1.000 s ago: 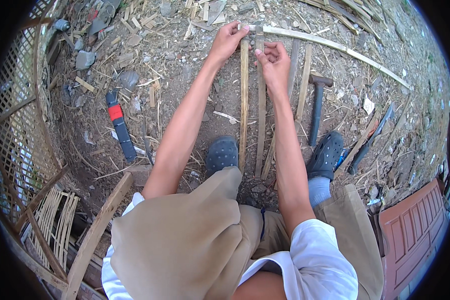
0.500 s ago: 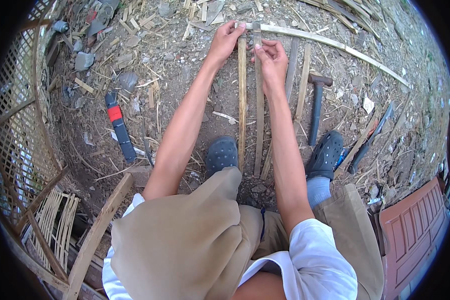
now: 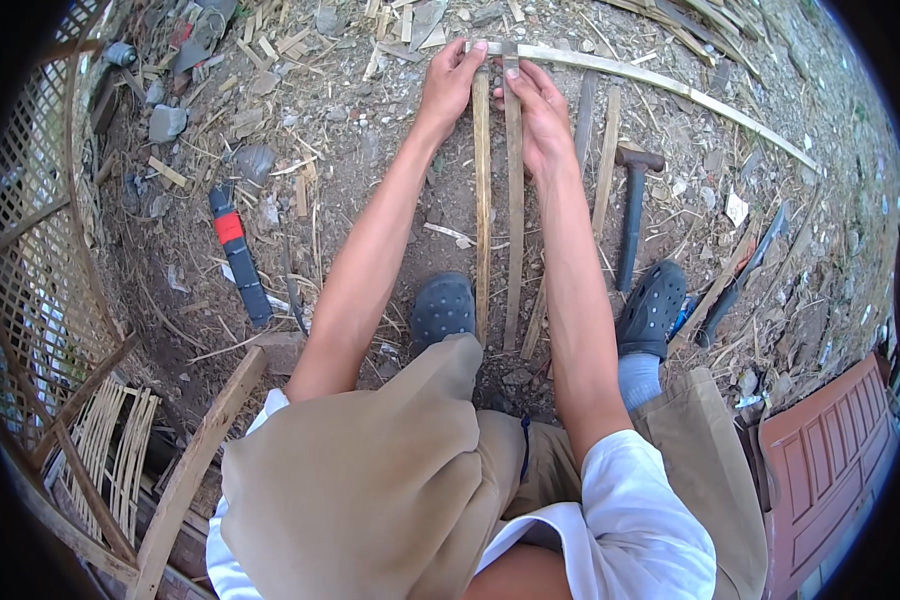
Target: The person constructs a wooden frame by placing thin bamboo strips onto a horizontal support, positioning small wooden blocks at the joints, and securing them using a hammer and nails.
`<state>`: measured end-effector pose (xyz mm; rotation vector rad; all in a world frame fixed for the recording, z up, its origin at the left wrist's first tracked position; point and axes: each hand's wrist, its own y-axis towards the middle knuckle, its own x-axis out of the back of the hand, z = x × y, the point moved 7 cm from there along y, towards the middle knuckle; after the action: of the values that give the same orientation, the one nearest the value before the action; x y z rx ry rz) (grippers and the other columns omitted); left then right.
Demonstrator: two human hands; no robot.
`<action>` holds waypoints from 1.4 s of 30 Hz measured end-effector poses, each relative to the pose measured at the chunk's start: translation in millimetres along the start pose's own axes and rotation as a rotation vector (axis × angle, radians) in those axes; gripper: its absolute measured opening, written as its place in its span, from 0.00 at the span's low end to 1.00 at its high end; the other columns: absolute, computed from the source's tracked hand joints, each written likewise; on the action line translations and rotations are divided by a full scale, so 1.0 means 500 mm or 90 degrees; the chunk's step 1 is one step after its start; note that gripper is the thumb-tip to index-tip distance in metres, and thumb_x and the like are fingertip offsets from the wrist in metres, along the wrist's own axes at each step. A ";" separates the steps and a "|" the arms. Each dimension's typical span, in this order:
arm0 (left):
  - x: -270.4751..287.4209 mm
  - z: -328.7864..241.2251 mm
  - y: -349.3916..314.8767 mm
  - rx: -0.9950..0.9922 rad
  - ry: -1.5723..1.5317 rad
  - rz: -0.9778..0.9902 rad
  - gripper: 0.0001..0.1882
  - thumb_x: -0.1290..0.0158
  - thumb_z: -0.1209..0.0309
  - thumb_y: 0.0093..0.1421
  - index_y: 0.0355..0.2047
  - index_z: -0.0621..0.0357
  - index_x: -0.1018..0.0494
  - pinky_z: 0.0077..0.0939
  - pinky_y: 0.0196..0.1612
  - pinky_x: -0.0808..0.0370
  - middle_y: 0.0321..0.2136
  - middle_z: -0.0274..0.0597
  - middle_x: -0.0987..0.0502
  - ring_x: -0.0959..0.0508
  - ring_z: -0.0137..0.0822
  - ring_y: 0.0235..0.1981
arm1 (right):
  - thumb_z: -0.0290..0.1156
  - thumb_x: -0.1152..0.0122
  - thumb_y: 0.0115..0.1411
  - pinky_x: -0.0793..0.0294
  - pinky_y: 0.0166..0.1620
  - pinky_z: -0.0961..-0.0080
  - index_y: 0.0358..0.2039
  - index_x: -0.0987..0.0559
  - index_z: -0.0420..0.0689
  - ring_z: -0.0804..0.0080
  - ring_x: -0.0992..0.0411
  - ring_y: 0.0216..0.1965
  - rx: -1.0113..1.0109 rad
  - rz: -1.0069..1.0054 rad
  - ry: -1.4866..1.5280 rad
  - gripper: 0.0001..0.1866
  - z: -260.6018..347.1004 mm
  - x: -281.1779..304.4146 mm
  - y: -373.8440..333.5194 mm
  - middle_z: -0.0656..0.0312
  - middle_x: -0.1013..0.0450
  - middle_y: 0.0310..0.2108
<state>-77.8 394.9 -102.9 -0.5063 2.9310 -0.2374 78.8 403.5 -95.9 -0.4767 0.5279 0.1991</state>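
The left end of a long pale cross strip (image 3: pixel 660 82) is pinched by the left hand (image 3: pixel 447 88), with the thumb pressed on top and no visible gap left between the fingers and the wood. By the right hand (image 3: pixel 546 118), a greyish slat (image 3: pixel 514 220) is gripped near its far end, the thumb being laid on its face and fingertips being seen past its left edge. The tip of this slat is laid over the cross strip, just to the right of the left thumb, so that both pieces are crossed between the two hands. A yellowish slat (image 3: pixel 482 210) is set close beside the greyish one, roughly parallel; whether it is touched by the cross strip cannot be told, as its far end is partly hidden by the left hand.

All three pieces are thin, flat and narrow, with a fibrous, rough-looking grain; the cross strip is seen as bowed toward the right. To the right of the hands, a hammer (image 3: pixel 631 215) with a dark handle and a rusty-brown head is laid on the ground (image 3: pixel 370 170), where dry soil is strewn with splinters and stones. To the left, a flat dark object (image 3: pixel 240 255) is wrapped by a red band
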 end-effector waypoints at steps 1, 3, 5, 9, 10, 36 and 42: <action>-0.008 -0.005 -0.004 0.003 -0.009 -0.006 0.17 0.43 0.58 0.78 0.44 0.62 0.23 0.24 0.34 0.30 0.30 0.33 0.22 0.28 0.22 0.31 | 0.27 0.31 0.72 0.15 0.48 0.73 0.66 0.25 0.32 0.68 0.17 0.48 -0.011 0.005 0.022 0.25 0.000 0.006 0.003 0.53 0.19 0.56; -0.012 -0.012 -0.008 0.007 -0.019 -0.011 0.16 0.42 0.59 0.78 0.44 0.62 0.23 0.24 0.34 0.30 0.30 0.33 0.22 0.28 0.21 0.31 | 0.26 0.31 0.72 0.15 0.49 0.72 0.64 0.24 0.33 0.66 0.16 0.50 -0.028 0.010 0.060 0.24 -0.002 0.009 0.008 0.53 0.19 0.56; -0.011 -0.012 -0.009 0.010 -0.021 -0.006 0.16 0.42 0.59 0.78 0.44 0.62 0.23 0.24 0.34 0.30 0.30 0.33 0.22 0.28 0.22 0.31 | 0.26 0.31 0.72 0.15 0.49 0.72 0.63 0.23 0.33 0.65 0.15 0.50 -0.041 0.009 0.091 0.22 -0.006 0.007 0.013 0.53 0.18 0.55; -0.004 -0.004 -0.001 0.012 -0.037 -0.007 0.16 0.42 0.59 0.78 0.46 0.64 0.22 0.24 0.38 0.27 0.34 0.35 0.19 0.24 0.22 0.34 | 0.24 0.31 0.71 0.15 0.53 0.72 0.58 0.20 0.32 0.66 0.15 0.50 -0.025 0.010 0.082 0.17 -0.002 0.003 0.025 0.51 0.16 0.51; 0.000 -0.001 0.001 0.017 -0.045 -0.014 0.17 0.42 0.60 0.77 0.47 0.64 0.22 0.24 0.39 0.26 0.35 0.35 0.18 0.23 0.22 0.35 | 0.23 0.31 0.71 0.15 0.53 0.72 0.57 0.20 0.32 0.66 0.15 0.50 -0.022 0.005 0.074 0.17 -0.001 0.000 0.026 0.51 0.15 0.50; -0.003 -0.002 -0.008 0.060 -0.140 -0.026 0.14 0.39 0.64 0.75 0.49 0.65 0.21 0.23 0.43 0.23 0.39 0.36 0.15 0.19 0.24 0.38 | 0.23 0.31 0.71 0.16 0.54 0.75 0.52 0.16 0.36 0.70 0.16 0.49 0.019 0.006 0.085 0.11 -0.012 0.003 0.032 0.52 0.14 0.47; -0.003 -0.004 -0.010 0.075 -0.143 -0.011 0.12 0.39 0.65 0.75 0.47 0.63 0.19 0.24 0.42 0.23 0.39 0.36 0.15 0.19 0.24 0.38 | 0.23 0.31 0.71 0.17 0.54 0.75 0.52 0.16 0.36 0.71 0.17 0.49 0.026 0.004 0.072 0.11 -0.013 0.003 0.033 0.52 0.14 0.47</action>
<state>-75.0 391.0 -99.9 -0.5049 2.6777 -0.3301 72.5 415.0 -108.0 -0.4477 0.6428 0.1674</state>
